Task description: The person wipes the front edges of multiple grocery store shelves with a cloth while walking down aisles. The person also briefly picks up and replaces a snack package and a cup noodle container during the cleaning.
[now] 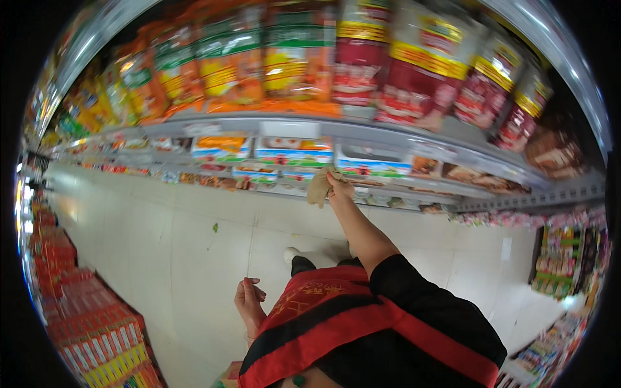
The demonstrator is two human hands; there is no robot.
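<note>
My right hand [341, 186] grips a bunched beige cloth [319, 186] in front of the lower shelves, near the white price-strip edge [290, 130]. My left hand [250, 297] hangs by my waist beside the red apron [315, 296], fingers curled loosely, with nothing seen in it. Above the right hand, a shelf holds orange bags [288, 63] and dark red bags [419, 72] of packaged food. Just behind the cloth are white and blue open cartons [372, 160] on the shelf below.
Stacked red boxes [97, 330] stand at the lower left, across the pale tiled floor [204, 233]. A small green scrap [215, 227] lies on the floor. At the right are a display rack [558, 262] and more packaged goods [558, 344]. Part of a bag shows by my left side.
</note>
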